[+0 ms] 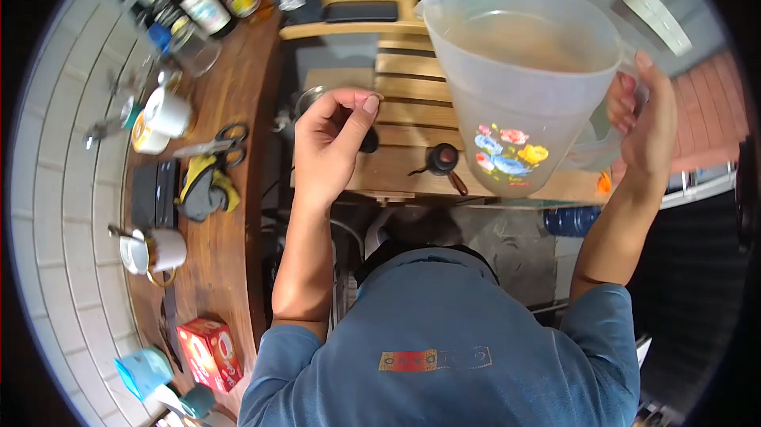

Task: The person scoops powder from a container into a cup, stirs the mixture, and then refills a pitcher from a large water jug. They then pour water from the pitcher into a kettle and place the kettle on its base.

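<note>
My right hand (644, 114) is wrapped round the handle of a large translucent plastic pitcher (507, 102), held up over the slatted wooden table. Printed flowers decorate its front, and its spout points left. My left hand (334, 141) is raised left of the pitcher, thumb and index fingertips pressed together; I cannot tell whether something small is between them. Just past the left hand, a glass vessel (307, 97) and a dark round thing are partly hidden. Below the pitcher's left side, a small dark round tool with a wooden handle (444, 160) lies on the tabletop.
A wooden counter (226, 268) along the left wall carries bottles (202, 3), scissors (218, 144), yellow-grey gloves (208, 189), white mugs (166, 113) and a red box (210, 354). A dark phone-like slab (361, 11) rests at the table's back. Near the floor is a blue bottle (572, 222).
</note>
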`<move>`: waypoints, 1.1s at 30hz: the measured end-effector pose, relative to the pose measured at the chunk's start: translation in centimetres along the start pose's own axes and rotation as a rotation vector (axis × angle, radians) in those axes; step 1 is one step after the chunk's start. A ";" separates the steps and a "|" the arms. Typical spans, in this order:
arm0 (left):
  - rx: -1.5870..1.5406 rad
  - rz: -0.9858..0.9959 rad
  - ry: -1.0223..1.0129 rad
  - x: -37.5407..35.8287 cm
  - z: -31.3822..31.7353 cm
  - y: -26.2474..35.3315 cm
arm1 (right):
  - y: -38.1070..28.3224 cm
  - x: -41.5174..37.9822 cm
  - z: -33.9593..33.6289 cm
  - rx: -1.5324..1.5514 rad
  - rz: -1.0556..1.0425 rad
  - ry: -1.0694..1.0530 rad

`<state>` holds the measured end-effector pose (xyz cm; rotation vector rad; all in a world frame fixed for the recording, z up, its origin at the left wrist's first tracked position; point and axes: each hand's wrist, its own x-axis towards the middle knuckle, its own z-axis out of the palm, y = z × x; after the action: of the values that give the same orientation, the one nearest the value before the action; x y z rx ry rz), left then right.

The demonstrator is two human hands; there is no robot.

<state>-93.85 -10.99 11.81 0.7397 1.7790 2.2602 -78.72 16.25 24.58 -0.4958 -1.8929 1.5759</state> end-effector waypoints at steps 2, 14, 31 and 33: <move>-0.019 -0.008 -0.097 0.2 3.5 0.1 | 1.5 -2.6 -4.0 0.142 0.001 0.050; -0.101 -0.178 -0.896 -4.8 30.2 -3.1 | 8.0 -22.5 -25.9 0.207 0.054 0.515; -0.076 -0.513 -1.582 -21.2 58.5 -16.1 | 19.2 -39.3 -31.5 -0.023 0.336 1.158; -0.101 -0.519 -1.671 -23.9 61.3 -18.9 | 20.2 -39.9 -30.8 0.105 0.456 1.151</move>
<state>-47.09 36.89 -2.59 1.2927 0.7691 0.6976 -30.77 17.96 -0.78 -1.4674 -0.8308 1.1629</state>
